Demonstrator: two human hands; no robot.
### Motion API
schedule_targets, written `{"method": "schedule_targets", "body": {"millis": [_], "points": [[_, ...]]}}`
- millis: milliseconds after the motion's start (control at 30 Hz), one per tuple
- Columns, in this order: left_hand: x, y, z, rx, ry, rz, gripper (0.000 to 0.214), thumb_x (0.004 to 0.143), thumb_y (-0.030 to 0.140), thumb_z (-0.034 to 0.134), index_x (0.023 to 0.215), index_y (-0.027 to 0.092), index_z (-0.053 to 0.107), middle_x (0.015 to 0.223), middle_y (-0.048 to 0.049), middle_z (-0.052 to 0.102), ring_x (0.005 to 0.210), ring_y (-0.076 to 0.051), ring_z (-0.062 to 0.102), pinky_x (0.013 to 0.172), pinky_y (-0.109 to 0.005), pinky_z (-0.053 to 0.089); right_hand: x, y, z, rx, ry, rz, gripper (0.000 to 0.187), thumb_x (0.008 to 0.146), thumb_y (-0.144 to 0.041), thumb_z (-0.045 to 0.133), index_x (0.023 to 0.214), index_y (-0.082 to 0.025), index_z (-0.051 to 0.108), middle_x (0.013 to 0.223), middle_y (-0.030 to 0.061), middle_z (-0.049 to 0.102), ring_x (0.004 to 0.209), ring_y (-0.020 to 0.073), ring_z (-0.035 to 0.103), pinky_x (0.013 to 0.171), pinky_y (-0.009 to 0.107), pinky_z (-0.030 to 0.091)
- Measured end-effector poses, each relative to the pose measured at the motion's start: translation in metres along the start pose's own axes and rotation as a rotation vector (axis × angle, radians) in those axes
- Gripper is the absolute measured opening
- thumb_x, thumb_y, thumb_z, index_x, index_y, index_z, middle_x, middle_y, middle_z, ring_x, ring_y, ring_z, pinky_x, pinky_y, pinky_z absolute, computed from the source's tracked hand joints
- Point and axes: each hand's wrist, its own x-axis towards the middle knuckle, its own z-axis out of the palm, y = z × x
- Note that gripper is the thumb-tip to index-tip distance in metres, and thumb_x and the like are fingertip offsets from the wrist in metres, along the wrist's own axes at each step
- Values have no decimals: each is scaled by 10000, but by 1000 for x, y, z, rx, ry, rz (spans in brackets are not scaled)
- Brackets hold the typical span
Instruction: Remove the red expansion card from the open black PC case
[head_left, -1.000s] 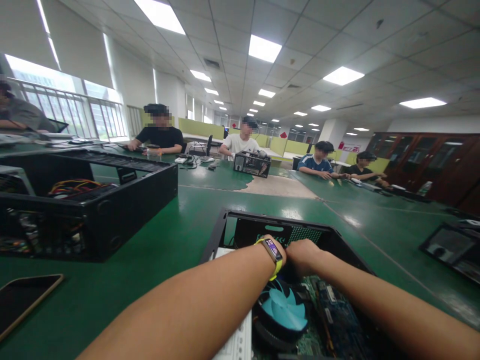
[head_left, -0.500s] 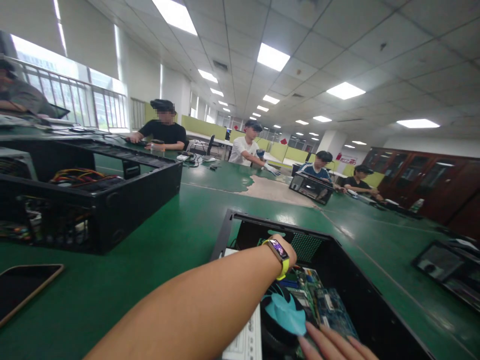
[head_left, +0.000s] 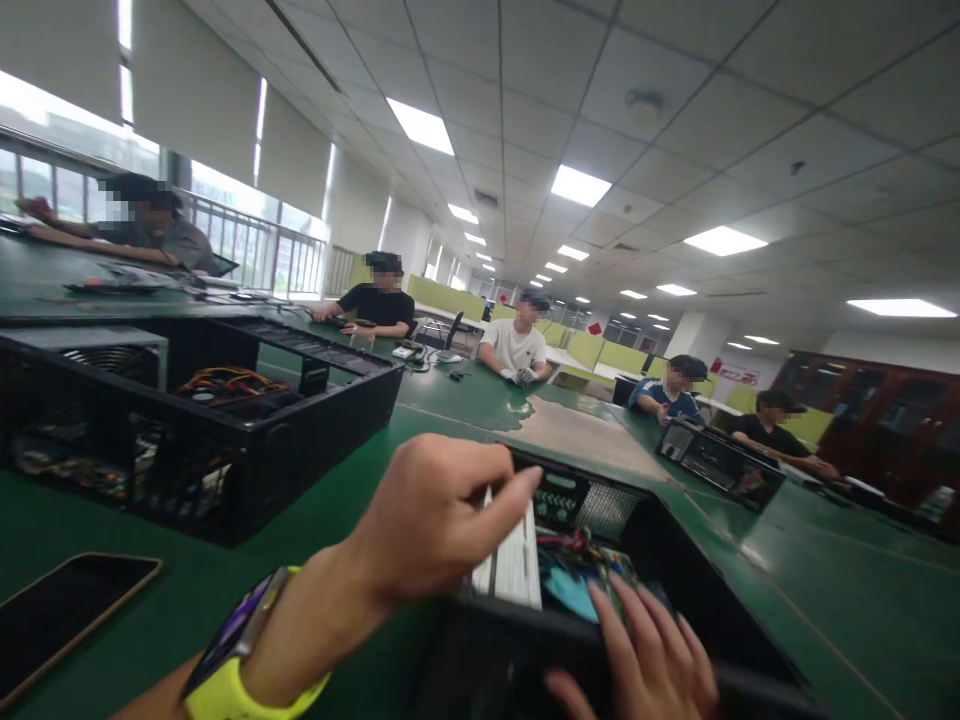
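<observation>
My left hand [head_left: 442,510], wearing a watch with a yellow-green band [head_left: 255,650], is closed with thumb and forefinger drawn together. It is at the left side of an open black computer case [head_left: 720,590], over a white-labelled metal box [head_left: 517,550] inside. What its fingers hold, if anything, is hidden. My right hand [head_left: 645,650] lies across the case's near edge, fingers stretched out and apart, tips close to the blue fan [head_left: 570,592]. Coloured wires and circuit boards show behind the fan, partly covered by this hand.
Another open black case [head_left: 315,450] with coloured cables stands at left. A phone [head_left: 75,610] lies on the green table [head_left: 330,560] near me. Several people sit around the table, one behind a further case [head_left: 720,465]. A brown patch [head_left: 577,435] marks the tabletop.
My left hand has drawn back from the far inside of the case to its left side. My right hand stays near the fan. The view has shifted left and up.
</observation>
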Motion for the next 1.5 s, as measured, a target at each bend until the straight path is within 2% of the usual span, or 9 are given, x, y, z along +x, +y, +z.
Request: {"method": "schedule_targets", "body": {"millis": [67, 133, 233, 433, 533, 667, 867, 1200, 1500], "points": [[-16, -10, 2, -23, 74, -146, 442, 896, 370, 461, 510, 164, 401, 490, 58, 337, 470, -67, 323, 511, -249, 224, 53, 3, 56, -14, -178, 66, 640, 804, -516, 572, 1360, -220, 461, 1419, 95, 443, 1293, 342, 363, 1086, 516, 189], [-34, -14, 15, 6, 37, -273, 454, 890, 403, 451, 508, 168, 387, 488, 56, 336, 478, -73, 326, 515, -258, 208, 104, -5, 99, -60, -412, 355, 733, 776, -395, 624, 1419, -152, 371, 1478, 150, 342, 1340, 367, 281, 1076, 535, 182], [-68, -25, 39, 75, -185, -446, 445, 861, 432, 460, 507, 171, 401, 483, 52, 352, 488, -84, 317, 518, -272, 177, 141, -38, 120, -3, -506, 505, 698, 779, -280, 585, 1412, -90, 362, 1470, 196, 330, 1347, 353, 264, 1071, 509, 197], [-135, -74, 90, -153, -375, -752, 375, 753, 396, 501, 484, 186, 345, 490, 57, 295, 521, -95, 288, 507, -267, 175, 42, -92, 86, 721, -533, 227, 276, 786, -294, 517, 1012, -208, 650, 1038, 68, 656, 995, 214, 567, 847, 288, 411], [-146, -81, 114, -373, -408, -838, 335, 693, 363, 511, 479, 201, 311, 487, 68, 251, 525, -94, 259, 496, -257, 187, -25, -73, 83, 854, -629, 330, 287, 811, -364, 471, 618, -185, 583, 594, 5, 584, 611, 146, 542, 583, 231, 373], [-147, -73, 125, -431, -591, -823, 220, 640, 300, 504, 478, 190, 405, 449, 66, 309, 487, -93, 271, 472, -257, 180, -69, -32, 73, 843, -613, 460, 456, 797, -513, 464, 486, -183, 407, 463, -35, 387, 485, 108, 388, 505, 237, 267], [-148, -78, 125, -466, -609, -809, 244, 648, 316, 502, 475, 197, 379, 451, 70, 281, 476, -90, 251, 468, -260, 177, -52, -21, 43, 833, -584, 504, 458, 834, -499, 445, 507, -187, 366, 495, -43, 339, 513, 106, 357, 518, 249, 249], [-149, -79, 126, -450, -599, -783, 273, 656, 314, 497, 472, 203, 329, 455, 75, 247, 474, -84, 223, 464, -262, 153, -53, -30, 40, 752, -529, 415, 352, 848, -368, 475, 554, -180, 430, 497, -49, 413, 497, 93, 393, 506, 231, 266], [-147, -79, 126, -490, -614, -778, 327, 672, 373, 522, 476, 202, 324, 460, 74, 245, 477, -80, 226, 479, -266, 145, -17, -24, 0, 755, -45, 429, 397, 855, -317, 516, 510, -192, 364, 487, -66, 312, 452, 69, 327, 471, 216, 283]]}}
